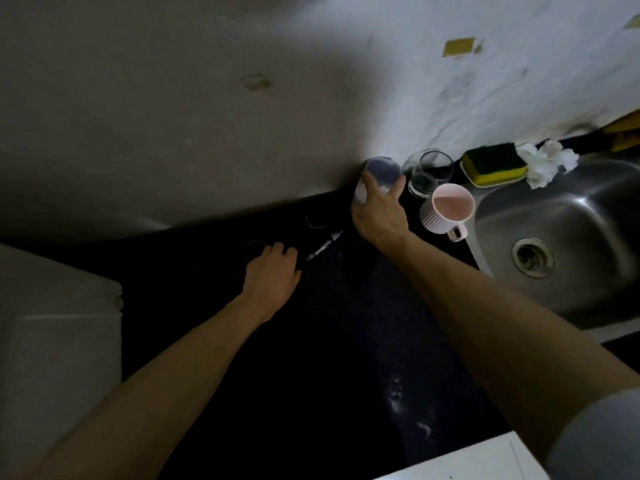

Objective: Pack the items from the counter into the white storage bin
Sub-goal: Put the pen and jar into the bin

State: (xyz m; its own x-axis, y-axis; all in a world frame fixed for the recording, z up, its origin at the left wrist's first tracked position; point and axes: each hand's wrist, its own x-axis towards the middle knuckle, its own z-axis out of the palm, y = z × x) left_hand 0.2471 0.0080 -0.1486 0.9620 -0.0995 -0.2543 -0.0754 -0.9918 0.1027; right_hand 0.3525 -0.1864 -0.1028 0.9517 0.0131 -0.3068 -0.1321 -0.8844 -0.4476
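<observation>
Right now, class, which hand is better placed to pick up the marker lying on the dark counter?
Left. The left hand rests just beside the marker, while the right hand is busy gripping a bluish cup farther back.

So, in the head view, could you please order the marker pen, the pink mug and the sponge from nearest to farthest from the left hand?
1. Marker pen, just right of the left hand.
2. Pink mug, farther right, beside the sink.
3. Sponge, farthest right, behind the sink.
</observation>
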